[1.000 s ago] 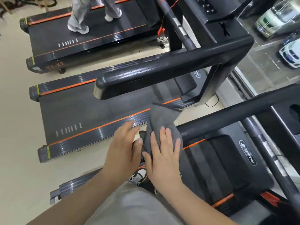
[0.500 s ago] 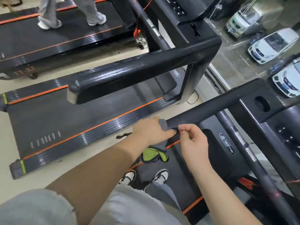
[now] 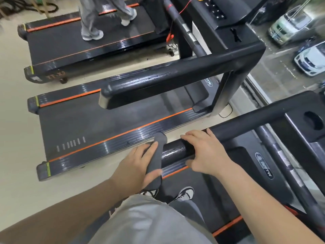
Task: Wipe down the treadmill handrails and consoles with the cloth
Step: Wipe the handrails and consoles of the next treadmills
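Two hands on handrail (image 3: 246, 126): left hand (image 3: 135, 166) fingers grip cloth (image 3: 155, 155) at end, right hand (image 3: 207, 152) fingers curl over; neighbour treadmill (image 3: 105, 124) beside.

The left hand (image 3: 136, 167) holds a grey cloth (image 3: 157, 154) folded over the free end of the near handrail (image 3: 176, 152), with the thumb on the near side of the cloth. The right hand (image 3: 206, 152) holds the same handrail just beside it, fingers (image 3: 187, 137) over the top and the thumb under. A bare shiny piece of the rail shows between both hands. On the far treadmill (image 3: 61, 44) another person (image 3: 91, 18) stands on the belt.
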`<state>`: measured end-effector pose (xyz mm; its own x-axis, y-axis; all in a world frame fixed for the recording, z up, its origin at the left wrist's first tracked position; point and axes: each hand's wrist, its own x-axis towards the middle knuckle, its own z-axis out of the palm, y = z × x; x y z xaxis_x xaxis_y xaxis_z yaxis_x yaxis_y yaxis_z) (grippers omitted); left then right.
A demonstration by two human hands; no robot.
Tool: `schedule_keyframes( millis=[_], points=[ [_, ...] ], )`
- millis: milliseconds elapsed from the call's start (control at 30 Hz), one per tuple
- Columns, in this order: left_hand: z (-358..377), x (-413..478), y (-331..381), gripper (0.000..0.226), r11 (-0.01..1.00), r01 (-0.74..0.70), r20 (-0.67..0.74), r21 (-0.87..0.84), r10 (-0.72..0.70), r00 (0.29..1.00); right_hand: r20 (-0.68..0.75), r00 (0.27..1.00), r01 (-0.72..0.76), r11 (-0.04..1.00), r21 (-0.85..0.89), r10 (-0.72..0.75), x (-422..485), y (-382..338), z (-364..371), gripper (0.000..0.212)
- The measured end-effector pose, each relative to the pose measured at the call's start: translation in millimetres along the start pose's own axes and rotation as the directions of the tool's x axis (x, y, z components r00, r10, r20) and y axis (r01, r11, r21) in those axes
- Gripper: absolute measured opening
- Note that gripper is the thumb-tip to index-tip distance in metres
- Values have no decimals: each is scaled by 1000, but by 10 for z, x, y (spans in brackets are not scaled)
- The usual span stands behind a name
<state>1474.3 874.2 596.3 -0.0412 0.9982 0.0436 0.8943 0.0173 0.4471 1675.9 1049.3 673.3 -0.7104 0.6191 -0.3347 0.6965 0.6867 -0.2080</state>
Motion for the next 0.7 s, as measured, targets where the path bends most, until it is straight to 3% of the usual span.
schedule_keyframes(
  millis=[100, 200, 267, 367, 467, 567, 633, 700],
  points=[
    [-144, 474, 314, 74, 987, 139, 151, 77, -150, 977, -10, 1000, -13, 1000, -3, 13, 81, -19, -14, 76],
    [-119, 973, 636, 64, 957, 263, 269, 125, -288, 919, -77, 996, -38, 994, 99, 46, 134, -65, -22, 36],
    [-51, 1055, 720, 62, 950, 290, 241, 114, -310, 920, -111, 993, -13, 990, 138, 29, 126, -55, -13, 25],
    [-35, 698, 581, 70, 971, 215, 100, 104, -225, 969, -104, 994, -24, 989, 148, 40, 92, -32, -5, 42],
    [6, 206, 237, 77, 986, 117, 34, -117, -114, 993, -83, 994, -58, 991, 121, 68, 95, -40, 24, 69],
    [36, -77, 16, 83, 974, 83, -18, -211, -89, 996, -61, 995, -67, 992, 105, 74, 103, -54, 48, 74],
    [17, -15, 11, 93, 983, 59, 21, -174, -56, 998, -31, 997, -59, 988, 140, 64, 91, -30, 20, 75],
    [-56, 237, 163, 99, 997, 45, 125, -56, -38, 991, 5, 991, -126, 932, 340, 132, 29, 56, -38, 71]
  ],
)
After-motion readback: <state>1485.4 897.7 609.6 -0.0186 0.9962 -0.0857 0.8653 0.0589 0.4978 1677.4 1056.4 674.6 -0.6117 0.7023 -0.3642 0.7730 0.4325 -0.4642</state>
